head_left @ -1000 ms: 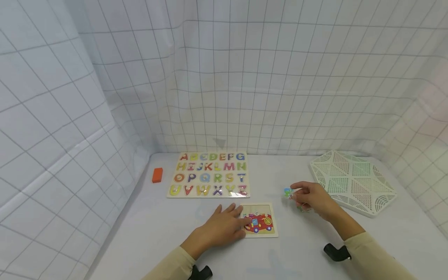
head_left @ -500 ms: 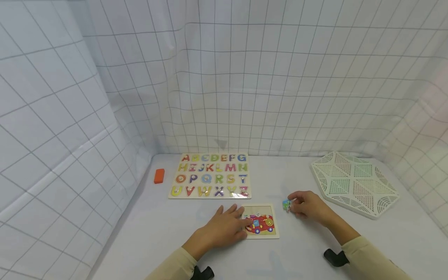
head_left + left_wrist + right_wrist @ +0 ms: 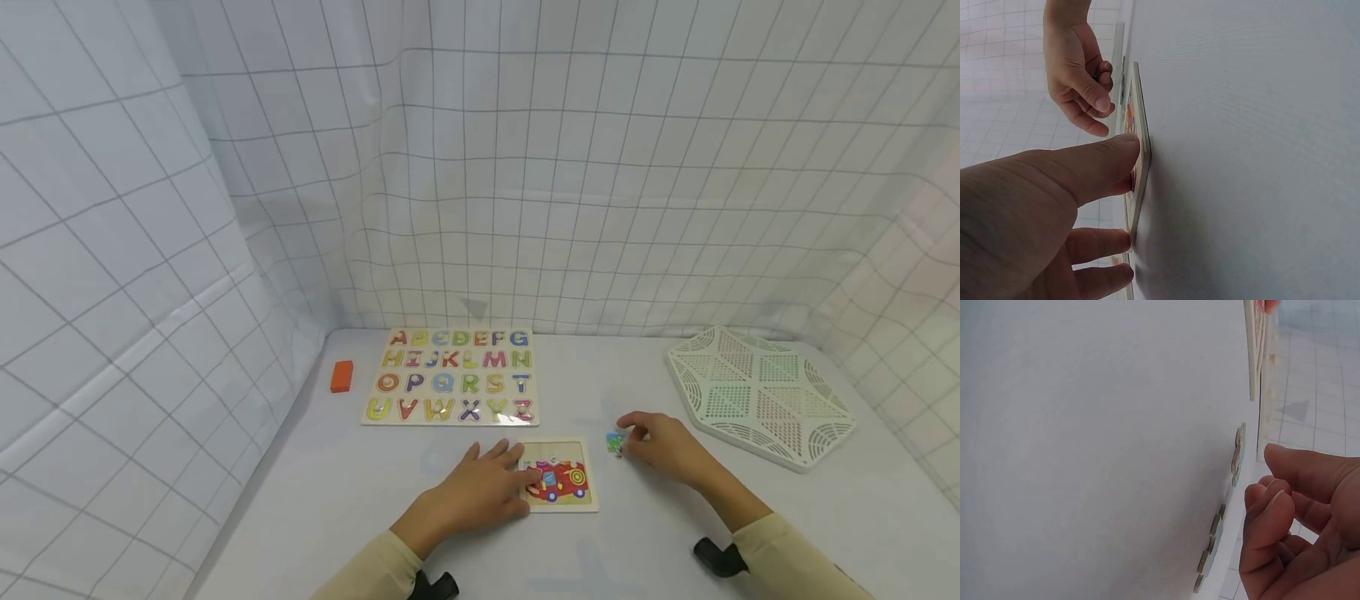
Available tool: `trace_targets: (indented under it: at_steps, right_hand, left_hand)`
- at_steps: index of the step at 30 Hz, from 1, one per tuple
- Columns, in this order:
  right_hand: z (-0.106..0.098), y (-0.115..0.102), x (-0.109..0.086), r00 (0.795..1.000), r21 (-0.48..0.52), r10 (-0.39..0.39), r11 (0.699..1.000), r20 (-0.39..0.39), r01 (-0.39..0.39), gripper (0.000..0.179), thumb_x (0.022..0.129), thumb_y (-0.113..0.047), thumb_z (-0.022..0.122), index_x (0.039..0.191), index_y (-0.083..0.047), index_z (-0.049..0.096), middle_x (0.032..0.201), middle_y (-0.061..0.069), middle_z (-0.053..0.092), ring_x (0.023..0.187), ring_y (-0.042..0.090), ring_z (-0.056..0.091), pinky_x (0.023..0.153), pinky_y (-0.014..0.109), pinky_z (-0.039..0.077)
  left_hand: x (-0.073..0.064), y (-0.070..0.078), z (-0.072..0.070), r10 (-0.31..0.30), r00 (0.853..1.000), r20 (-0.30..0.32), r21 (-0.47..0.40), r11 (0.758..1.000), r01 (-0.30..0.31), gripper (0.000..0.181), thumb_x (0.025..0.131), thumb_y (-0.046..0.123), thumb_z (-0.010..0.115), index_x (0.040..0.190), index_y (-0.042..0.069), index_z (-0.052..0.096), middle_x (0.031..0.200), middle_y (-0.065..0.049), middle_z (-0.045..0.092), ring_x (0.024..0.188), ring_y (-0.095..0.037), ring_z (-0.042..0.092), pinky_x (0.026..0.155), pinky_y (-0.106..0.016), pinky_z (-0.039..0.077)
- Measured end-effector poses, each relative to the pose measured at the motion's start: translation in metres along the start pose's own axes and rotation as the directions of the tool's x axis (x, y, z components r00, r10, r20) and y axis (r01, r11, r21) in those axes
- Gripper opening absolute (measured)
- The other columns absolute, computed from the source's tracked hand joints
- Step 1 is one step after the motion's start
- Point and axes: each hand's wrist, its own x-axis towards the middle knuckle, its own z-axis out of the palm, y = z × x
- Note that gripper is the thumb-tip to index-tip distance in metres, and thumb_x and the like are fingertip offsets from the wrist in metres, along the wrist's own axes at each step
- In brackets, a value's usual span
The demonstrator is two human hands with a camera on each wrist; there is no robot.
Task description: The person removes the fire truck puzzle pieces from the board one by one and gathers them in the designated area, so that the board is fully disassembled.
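My left hand (image 3: 472,493) rests with its fingers spread over the left edge of a small wooden jigsaw tray (image 3: 558,502), which carries a red vehicle picture. In the left wrist view the thumb (image 3: 1107,159) lies across the tray's rim. Right of the tray, a blue-and-green jigsaw piece (image 3: 614,442) lies flat on the table. Just above it hovers my right hand (image 3: 666,450), thumb and forefinger apart and the other fingers loosely curled, holding nothing. From the right wrist, two jigsaw pieces show: one (image 3: 1238,455) near the thumb, another (image 3: 1210,550) below the fingers.
An alphabet board (image 3: 450,371) with coloured letters lies behind the tray. To its left is an orange block (image 3: 341,377). A white hexagonal latticed board (image 3: 761,396) occupies the right side. Gridded cloth (image 3: 480,192) hangs around the back and sides.
My right hand has brought the jigsaw piece down toward me onto the table and let it go. The left hand stays on the tray; the head view has shifted slightly.
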Motion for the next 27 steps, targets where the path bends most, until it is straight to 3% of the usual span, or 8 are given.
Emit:
trace_targets:
  at_steps: [4,10,14,20,27]
  right_hand:
    - [0.002,-0.004,-0.001,1.0,0.064,0.012,0.998,0.011,-0.012,0.035,0.091,-0.011,0.07,0.125,-0.006,0.068,0.095,0.003,0.06,0.083,0.019,0.054,0.064,0.03,0.049]
    - [0.007,-0.011,-0.003,0.997,0.185,0.02,0.982,0.07,-0.033,0.032,0.093,-0.015,0.072,0.124,-0.01,0.068,0.098,0.005,0.059,0.073,0.02,0.055,0.056,0.03,0.049]
    - [0.014,-0.013,-0.003,0.992,0.247,-0.028,0.969,0.124,-0.004,0.029,0.094,-0.016,0.071,0.122,-0.009,0.068,0.097,0.006,0.058,0.067,0.019,0.053,0.052,0.028,0.046]
    - [0.026,-0.017,-0.001,0.966,0.342,-0.126,0.939,0.226,0.042,0.027,0.096,-0.016,0.069,0.12,-0.004,0.068,0.092,0.007,0.058,0.056,0.014,0.048,0.049,0.024,0.042]
    - [0.036,-0.023,-0.005,0.963,0.43,-0.09,0.903,0.256,-0.03,0.025,0.095,-0.014,0.069,0.116,-0.001,0.068,0.08,0.005,0.055,0.05,0.013,0.048,0.046,0.024,0.04]
  left_hand:
    - [-0.001,0.001,0.0,-0.003,1.0,0.014,-0.001,1.0,0.003,0.048,0.097,0.049,0.065,0.143,0.04,0.058,0.161,-0.004,0.042,0.15,-0.031,0.035,0.115,-0.065,0.031]
    - [-0.002,0.003,-0.003,0.009,1.0,0.011,0.005,1.0,-0.009,0.05,0.096,0.049,0.065,0.144,0.039,0.057,0.161,-0.004,0.041,0.151,-0.031,0.033,0.115,-0.065,0.031]
    - [0.004,0.007,-0.003,0.02,1.0,-0.008,0.007,1.0,-0.019,0.051,0.098,0.049,0.063,0.147,0.037,0.055,0.161,-0.004,0.042,0.151,-0.031,0.033,0.115,-0.063,0.032]
    - [0.018,0.017,-0.004,0.026,0.999,-0.032,0.031,0.999,-0.025,0.053,0.097,0.047,0.065,0.148,0.038,0.053,0.159,-0.004,0.044,0.151,-0.031,0.034,0.117,-0.062,0.031]
    - [0.023,0.031,-0.002,0.103,0.994,0.046,0.088,0.99,-0.107,0.049,0.098,0.049,0.063,0.146,0.042,0.055,0.158,0.003,0.046,0.149,-0.028,0.038,0.113,-0.064,0.035]
